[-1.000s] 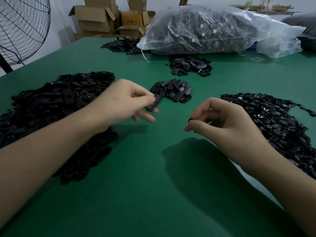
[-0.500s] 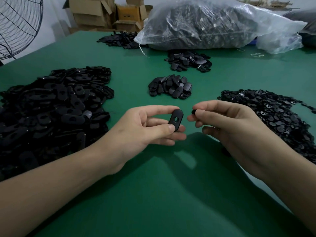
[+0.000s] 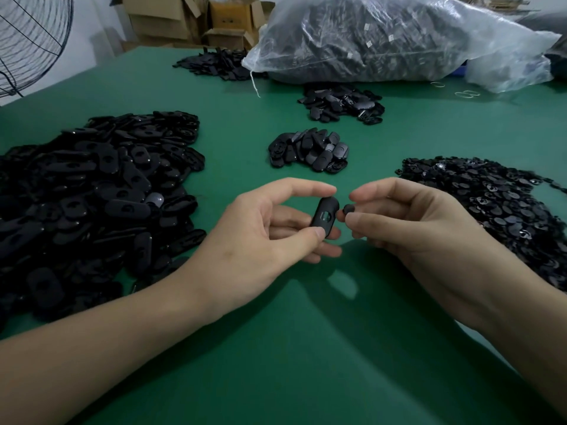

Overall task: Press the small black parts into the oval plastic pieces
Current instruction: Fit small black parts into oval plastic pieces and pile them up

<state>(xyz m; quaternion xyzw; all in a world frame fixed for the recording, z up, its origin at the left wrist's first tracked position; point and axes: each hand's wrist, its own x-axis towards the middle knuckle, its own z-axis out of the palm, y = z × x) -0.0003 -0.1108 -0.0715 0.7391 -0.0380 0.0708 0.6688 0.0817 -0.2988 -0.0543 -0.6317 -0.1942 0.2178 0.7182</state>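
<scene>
My left hand (image 3: pixel 264 237) pinches one black oval plastic piece (image 3: pixel 325 214) upright between thumb and forefinger, its centre hole facing me. My right hand (image 3: pixel 408 228) grips a small black round part (image 3: pixel 348 209) between thumb and forefinger, just right of the oval piece and a little apart from it. A big heap of oval pieces (image 3: pixel 92 194) lies at my left. A spread of small black parts (image 3: pixel 497 210) lies at my right. A small pile of oval pieces (image 3: pixel 310 150) sits just beyond my hands.
The green table (image 3: pixel 276 348) carries another pile of black pieces (image 3: pixel 340 104) further back, one more (image 3: pixel 214 64) at the far left, and a large clear bag of parts (image 3: pixel 383 38). Cardboard boxes (image 3: pixel 190 18) stand behind. A wire fan (image 3: pixel 30 41) is at the far left.
My left hand came in from the left heap with an oval piece and turned it upright. My right hand moved in until its small part sits right beside the piece.
</scene>
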